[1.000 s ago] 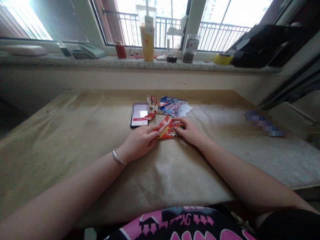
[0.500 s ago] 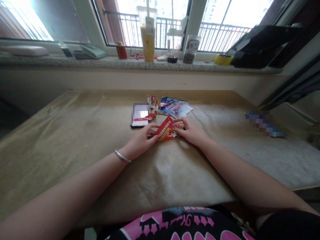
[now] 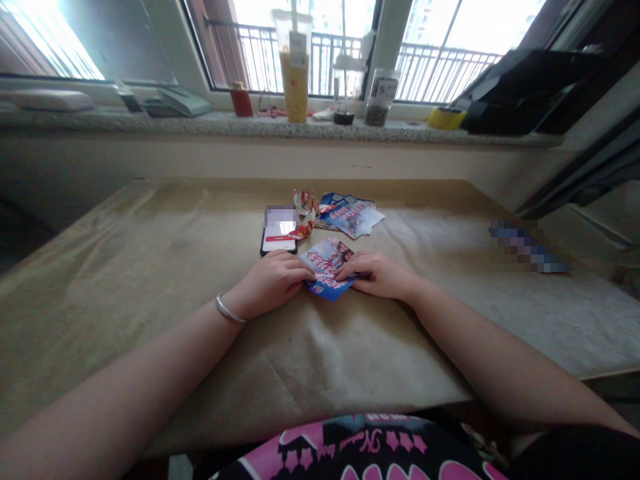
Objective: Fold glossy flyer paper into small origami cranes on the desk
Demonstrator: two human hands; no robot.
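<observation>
A square printed paper sheet, blue and pink with white-edged lettering, lies on the table before me, one corner toward me. At its left corner my left hand is closed, with the fingertips on the edge; a silver bangle circles that wrist. My right hand holds the right corner, its fingers reaching over the printed face and the thumb low by the edge. Just beyond my left hand lies a phone. Folded red-and-white paper pieces rest against its right side, one strip crossing the screen.
Several similar blue printed sheets lie fanned out behind the held one. A blurred-out bluish item is on the table's right. Along the windowsill stand a tall cup of yellow drink, jars and a roll of yellow tape.
The paper was folded into a red triangle raised between both hands. Now it is opened out with its blue side up, lower on the table, and my left hand has shifted left.
</observation>
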